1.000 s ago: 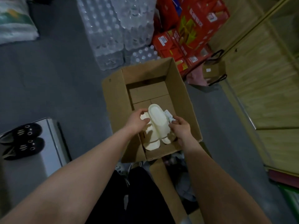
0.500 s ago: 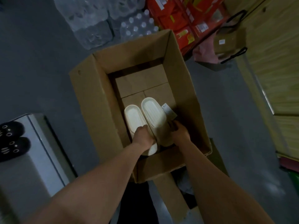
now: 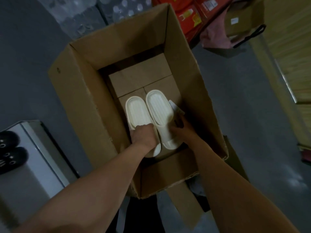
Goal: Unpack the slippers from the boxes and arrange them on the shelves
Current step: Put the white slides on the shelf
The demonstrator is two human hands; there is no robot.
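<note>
Inside the cardboard box [image 3: 80, 98], the left hand [image 3: 143, 137] grips the left slipper [image 3: 137, 113], the right hand [image 3: 180, 130] the right slipper [image 3: 159, 108], seemingly to lift both out together.

The box [image 3: 80, 91] is open on top, so the way in is from above; its four tall walls block every side. The slippers [image 3: 159, 110], gripped by the left hand [image 3: 143, 137] and right hand [image 3: 183, 130], fill most of the near half, and a tag [image 3: 175, 106] sits in the narrow slot by the right wall. There is room over the small boxes [image 3: 141, 76] at the far end. Outside, bottles [image 3: 84, 15] and red cartons [image 3: 190, 14] crowd the far edge. The floor [image 3: 30, 64] lies open on the left.
</note>
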